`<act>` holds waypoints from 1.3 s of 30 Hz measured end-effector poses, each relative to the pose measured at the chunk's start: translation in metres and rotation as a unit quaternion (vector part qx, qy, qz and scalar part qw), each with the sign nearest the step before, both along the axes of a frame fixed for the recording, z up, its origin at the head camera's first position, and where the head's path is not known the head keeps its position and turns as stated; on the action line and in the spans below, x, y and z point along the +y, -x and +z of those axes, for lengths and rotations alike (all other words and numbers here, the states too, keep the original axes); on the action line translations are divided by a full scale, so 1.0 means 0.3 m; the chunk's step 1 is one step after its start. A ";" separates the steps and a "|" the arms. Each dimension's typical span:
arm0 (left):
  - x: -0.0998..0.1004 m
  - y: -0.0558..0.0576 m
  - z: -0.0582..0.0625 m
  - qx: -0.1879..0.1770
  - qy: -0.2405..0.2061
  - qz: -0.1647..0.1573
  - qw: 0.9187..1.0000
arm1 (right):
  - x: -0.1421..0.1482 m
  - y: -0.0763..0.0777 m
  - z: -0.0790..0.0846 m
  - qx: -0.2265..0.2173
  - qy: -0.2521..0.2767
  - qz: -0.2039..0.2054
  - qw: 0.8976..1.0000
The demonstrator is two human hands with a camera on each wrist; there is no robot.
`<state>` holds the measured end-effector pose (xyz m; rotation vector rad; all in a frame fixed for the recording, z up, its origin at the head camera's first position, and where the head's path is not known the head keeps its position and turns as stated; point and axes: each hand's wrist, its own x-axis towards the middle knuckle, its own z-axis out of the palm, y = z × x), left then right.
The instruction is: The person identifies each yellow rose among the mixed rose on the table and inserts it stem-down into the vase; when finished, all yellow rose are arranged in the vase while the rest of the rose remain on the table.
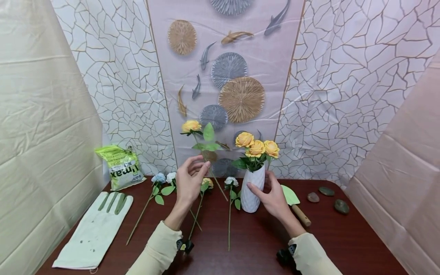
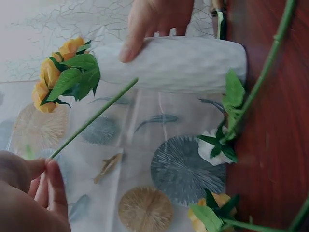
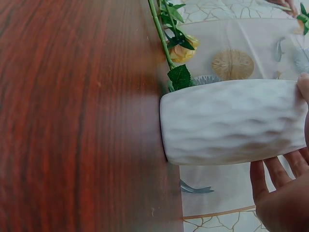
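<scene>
My left hand [image 1: 191, 178] pinches the stem of a yellow artificial rose [image 1: 191, 126] between thumb and fingers, its bloom up and the stem slanting down toward the right. In the left wrist view the stem's cut end [image 2: 135, 81] points at the vase and overlaps it. My right hand [image 1: 273, 194] grips the white dimpled vase [image 1: 251, 191], thumb on the near side and fingers round the right side. The vase tilts slightly, its base at the tabletop. Several yellow roses [image 1: 256, 148] with green leaves stand in its mouth.
On the table [image 1: 254, 244] lie a white-headed rose [image 1: 231, 181], a yellow rose [image 1: 207, 183], a blue rose [image 1: 158, 178] and another white rose [image 1: 170, 177]. A work glove [image 1: 94, 229] and green bag [image 1: 123, 168] are left; a trowel [image 1: 301, 215] and stones [image 1: 341, 206] right.
</scene>
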<state>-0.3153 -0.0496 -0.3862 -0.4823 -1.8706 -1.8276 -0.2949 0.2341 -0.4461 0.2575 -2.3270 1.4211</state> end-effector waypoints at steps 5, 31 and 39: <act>0.036 0.001 0.055 0.038 -0.055 -0.003 0.998 | 0.000 0.001 -0.001 0.006 0.002 0.002 1.000; 0.201 -0.027 0.196 0.104 -0.091 0.027 0.990 | -0.003 0.001 0.003 0.005 0.002 0.001 1.000; 0.215 -0.045 0.217 0.108 -0.096 0.032 0.989 | -0.004 -0.002 0.005 -0.003 0.002 -0.007 1.000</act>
